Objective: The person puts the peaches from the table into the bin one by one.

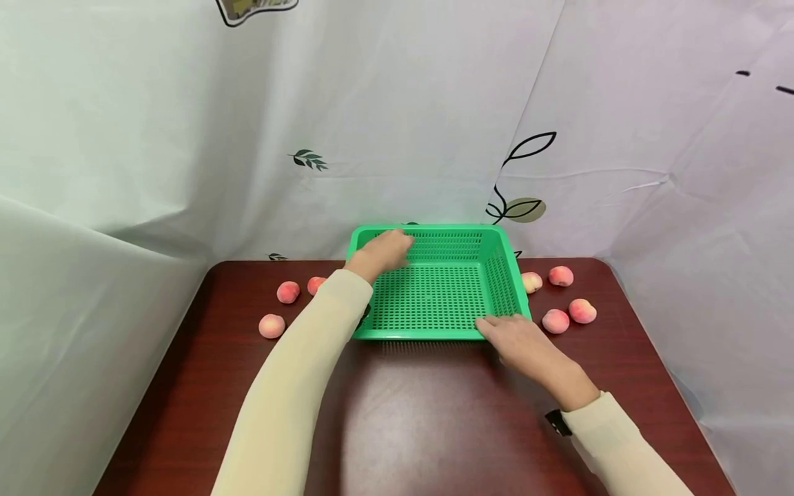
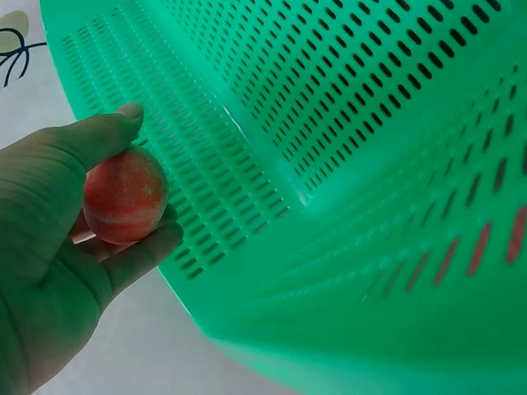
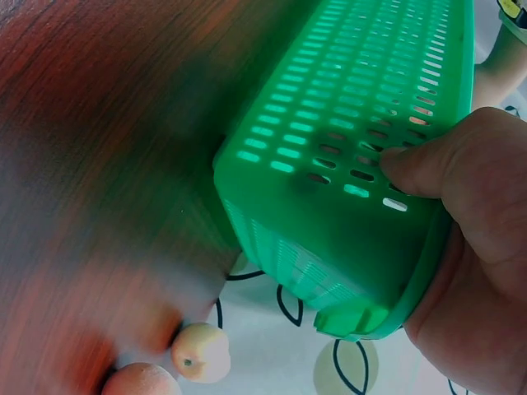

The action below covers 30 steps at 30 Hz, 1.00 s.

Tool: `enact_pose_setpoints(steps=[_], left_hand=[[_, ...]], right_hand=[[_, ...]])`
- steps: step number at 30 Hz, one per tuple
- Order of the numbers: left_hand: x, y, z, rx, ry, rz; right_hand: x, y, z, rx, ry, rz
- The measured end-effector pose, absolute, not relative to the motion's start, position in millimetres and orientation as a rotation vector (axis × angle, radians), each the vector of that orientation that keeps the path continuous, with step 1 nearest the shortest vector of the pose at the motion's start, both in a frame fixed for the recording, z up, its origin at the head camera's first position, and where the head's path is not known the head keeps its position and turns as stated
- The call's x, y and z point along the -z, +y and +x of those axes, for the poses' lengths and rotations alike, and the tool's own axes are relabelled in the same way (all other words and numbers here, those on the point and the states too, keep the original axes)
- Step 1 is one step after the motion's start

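A small screened-off indoor work area is suggested by the pale leaf-printed sheeting by which a wood-grained table is enclosed on three sides.

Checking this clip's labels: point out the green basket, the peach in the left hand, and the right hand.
Green basket (image 1: 422,335): head view, front rim.
Held peach (image 2: 125,197): left wrist view, middle of its skin.
Right hand (image 1: 513,339): head view, back of hand.

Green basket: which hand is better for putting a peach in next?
Probably the left hand: it holds a peach at the back left of the green basket. The right hand grips the near rim by the right corner and could steady it.
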<state>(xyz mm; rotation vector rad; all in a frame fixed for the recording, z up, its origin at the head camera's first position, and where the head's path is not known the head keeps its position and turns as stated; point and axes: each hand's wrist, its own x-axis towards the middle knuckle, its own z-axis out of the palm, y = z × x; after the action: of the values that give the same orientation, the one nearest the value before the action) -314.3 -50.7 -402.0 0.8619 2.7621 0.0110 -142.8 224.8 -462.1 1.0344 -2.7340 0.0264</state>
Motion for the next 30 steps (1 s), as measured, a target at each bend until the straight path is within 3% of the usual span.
enact_pose_setpoints(steps=[30], left_hand=[[423,-34,-320,-0.098,2.673,0.634]], right_hand=[[463,225,-143,-0.015,-2.758,1.007]])
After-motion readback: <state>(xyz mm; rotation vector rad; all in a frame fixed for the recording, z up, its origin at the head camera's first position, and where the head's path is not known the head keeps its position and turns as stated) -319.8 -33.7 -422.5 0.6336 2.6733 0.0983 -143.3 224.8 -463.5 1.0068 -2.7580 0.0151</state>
